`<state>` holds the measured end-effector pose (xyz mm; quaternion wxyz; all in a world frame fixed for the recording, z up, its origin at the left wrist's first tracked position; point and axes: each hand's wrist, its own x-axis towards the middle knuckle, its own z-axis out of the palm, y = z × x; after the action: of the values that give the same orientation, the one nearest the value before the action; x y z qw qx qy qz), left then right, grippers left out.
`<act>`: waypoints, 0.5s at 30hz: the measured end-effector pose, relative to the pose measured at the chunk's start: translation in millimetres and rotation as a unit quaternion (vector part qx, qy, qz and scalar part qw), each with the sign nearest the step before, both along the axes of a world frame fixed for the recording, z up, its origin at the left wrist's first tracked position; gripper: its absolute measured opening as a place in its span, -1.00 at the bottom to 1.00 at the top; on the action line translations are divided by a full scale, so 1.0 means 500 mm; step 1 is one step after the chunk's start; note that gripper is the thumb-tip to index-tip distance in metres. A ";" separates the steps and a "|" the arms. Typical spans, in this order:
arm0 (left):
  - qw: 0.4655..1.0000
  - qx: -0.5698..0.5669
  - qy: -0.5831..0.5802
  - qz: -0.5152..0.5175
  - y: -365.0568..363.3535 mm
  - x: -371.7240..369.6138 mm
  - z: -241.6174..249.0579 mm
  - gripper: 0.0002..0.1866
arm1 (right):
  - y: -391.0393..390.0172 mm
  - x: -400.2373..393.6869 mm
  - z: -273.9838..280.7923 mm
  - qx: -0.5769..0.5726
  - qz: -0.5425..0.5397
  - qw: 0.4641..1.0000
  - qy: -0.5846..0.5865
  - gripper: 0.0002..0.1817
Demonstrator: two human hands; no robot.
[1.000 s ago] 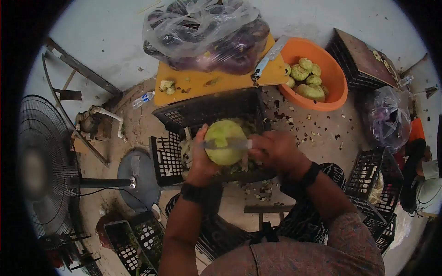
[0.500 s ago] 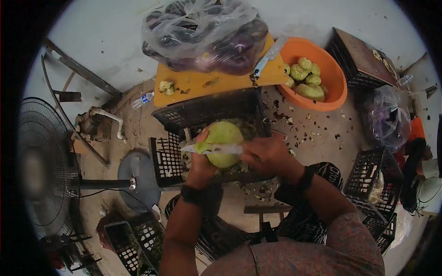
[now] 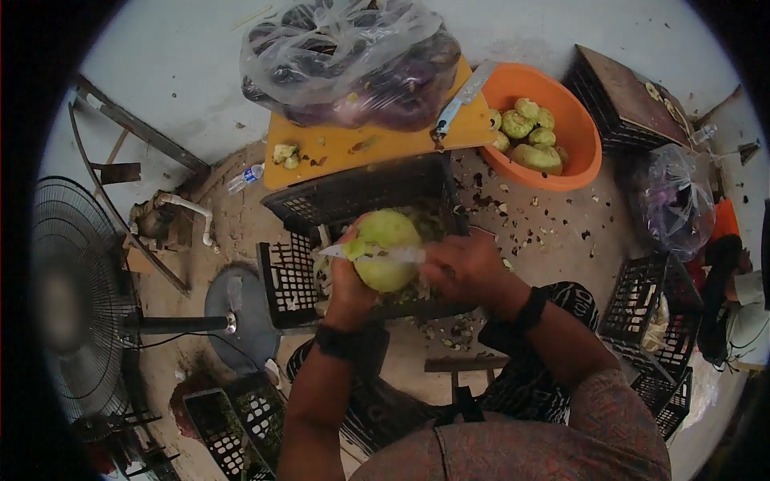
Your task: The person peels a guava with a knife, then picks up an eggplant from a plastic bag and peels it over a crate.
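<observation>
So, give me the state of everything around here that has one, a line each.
Left hand: closed around the green vegetable
Right hand: gripping the knife
Green vegetable: held above the crate
Knife: blade across the vegetable
Black crate: open, scraps inside
Second knife: lying on the yellow board
Orange basin: open, vegetables inside
Bottle: lying down
Fan: running or not, can't tell

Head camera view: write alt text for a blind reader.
Left hand holds a round green vegetable over a black crate; right hand holds a knife across it. Beyond, bagged purple vegetables sit on a yellow board beside an orange basin.
</observation>
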<state>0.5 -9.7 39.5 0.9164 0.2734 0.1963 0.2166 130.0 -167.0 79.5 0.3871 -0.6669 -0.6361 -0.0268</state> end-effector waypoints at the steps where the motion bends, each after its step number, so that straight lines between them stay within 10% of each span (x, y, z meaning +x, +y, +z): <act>1: 1.000 0.018 0.005 0.008 -0.002 -0.002 0.003 -0.60 | -0.001 0.004 -0.002 -0.015 0.001 1.000 0.004 -0.81; 15: 1.000 -0.007 -0.016 0.021 0.002 -0.022 0.034 -0.47 | 0.001 0.011 -0.013 -0.056 -0.070 0.995 0.048 -0.80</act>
<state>-10.5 -8.5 56.5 0.9167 0.2593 0.1891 0.2382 135.5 -166.8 72.9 0.3770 -0.7308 -0.5689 0.0140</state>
